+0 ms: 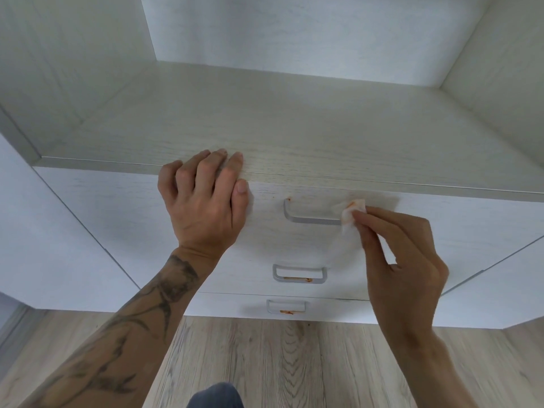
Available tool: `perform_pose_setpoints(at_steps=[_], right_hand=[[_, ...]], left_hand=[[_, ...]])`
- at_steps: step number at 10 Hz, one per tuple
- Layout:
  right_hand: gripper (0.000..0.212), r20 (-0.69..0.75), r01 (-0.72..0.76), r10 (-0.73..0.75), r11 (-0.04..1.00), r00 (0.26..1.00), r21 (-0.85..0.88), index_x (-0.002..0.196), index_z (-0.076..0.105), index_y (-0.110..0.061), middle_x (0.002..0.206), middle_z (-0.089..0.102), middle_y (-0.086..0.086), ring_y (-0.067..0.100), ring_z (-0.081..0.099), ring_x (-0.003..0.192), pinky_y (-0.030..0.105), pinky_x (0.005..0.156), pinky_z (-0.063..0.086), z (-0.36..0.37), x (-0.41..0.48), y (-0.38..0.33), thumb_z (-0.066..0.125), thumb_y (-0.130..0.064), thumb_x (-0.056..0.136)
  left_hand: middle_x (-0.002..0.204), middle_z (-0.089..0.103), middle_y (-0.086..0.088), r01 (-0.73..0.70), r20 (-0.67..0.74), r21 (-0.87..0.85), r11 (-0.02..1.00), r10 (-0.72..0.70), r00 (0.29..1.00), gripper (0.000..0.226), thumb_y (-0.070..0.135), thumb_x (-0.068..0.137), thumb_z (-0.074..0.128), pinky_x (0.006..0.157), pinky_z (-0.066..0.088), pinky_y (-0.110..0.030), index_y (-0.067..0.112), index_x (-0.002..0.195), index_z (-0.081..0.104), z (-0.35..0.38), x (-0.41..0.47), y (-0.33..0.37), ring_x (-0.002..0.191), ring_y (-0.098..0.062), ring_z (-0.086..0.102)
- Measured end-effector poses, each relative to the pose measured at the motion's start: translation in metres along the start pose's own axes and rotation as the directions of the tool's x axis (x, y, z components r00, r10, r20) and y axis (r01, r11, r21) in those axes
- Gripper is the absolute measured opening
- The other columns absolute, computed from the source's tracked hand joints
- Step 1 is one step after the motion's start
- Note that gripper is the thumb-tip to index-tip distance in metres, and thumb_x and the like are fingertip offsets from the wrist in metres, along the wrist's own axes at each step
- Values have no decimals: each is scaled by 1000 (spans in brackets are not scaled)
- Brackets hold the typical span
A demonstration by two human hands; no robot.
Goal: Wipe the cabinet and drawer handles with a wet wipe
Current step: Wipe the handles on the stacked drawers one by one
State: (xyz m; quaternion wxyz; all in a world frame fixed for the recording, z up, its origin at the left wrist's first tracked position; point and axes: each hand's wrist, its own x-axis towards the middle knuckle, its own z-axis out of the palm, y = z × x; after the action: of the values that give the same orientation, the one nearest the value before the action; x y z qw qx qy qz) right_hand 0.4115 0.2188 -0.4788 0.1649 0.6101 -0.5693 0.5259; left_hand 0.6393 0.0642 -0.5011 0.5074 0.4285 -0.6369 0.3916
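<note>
While right hand (404,260) pinches, wipe (349,214) touches handle (309,220)

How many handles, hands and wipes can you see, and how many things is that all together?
Handles: 3, top handle, middle handle, bottom handle
Hands: 2, left hand, right hand
Wipes: 1 plainly seen, the wipe pinched in the right hand
Total: 6

Right end of top handle (312,221) hidden behind wet wipe (351,212); both forearms cut off by lower edge.
</note>
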Motion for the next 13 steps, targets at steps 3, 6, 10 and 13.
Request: perform_pose_setpoints(at_steps=[3,6,10,13], right_hand=[[22,-12,-222,224,970,975,98,116,79,-8,116,71,3,14,71,105,19,94,56,3,-5,-7,74,2,96],[23,36,-169,166,980,985,107,112,80,-13,113,73,3,0,67,105,10,88,52,-2,-3,-8,79,-2,92],[20,40,-18,15,998,999,68,109,82,-12,111,76,1,27,69,106,32,95,56,1,0,-3,82,-4,90],[9,38,61,-64,995,997,78,102,85,-15,96,76,-3,20,63,92,29,93,40,54,8,-49,82,-18,94]], left_hand=[[117,73,-8,7,6,-3,1000,-7,1000,45,33,112,34,105,34,-46,15,122,73,0,0,1,112,-27,60],[116,73,-8,8,1,1,1000,-8,1000,43,31,111,36,107,31,-44,14,121,74,-1,1,0,111,-26,59],[116,73,-8,4,-8,0,1000,-4,1000,42,31,110,37,107,31,-44,14,121,74,0,0,1,111,-26,59],[118,70,-7,0,-14,-2,1000,0,1000,44,32,112,35,108,29,-44,14,122,73,3,-1,-1,112,-26,58]])
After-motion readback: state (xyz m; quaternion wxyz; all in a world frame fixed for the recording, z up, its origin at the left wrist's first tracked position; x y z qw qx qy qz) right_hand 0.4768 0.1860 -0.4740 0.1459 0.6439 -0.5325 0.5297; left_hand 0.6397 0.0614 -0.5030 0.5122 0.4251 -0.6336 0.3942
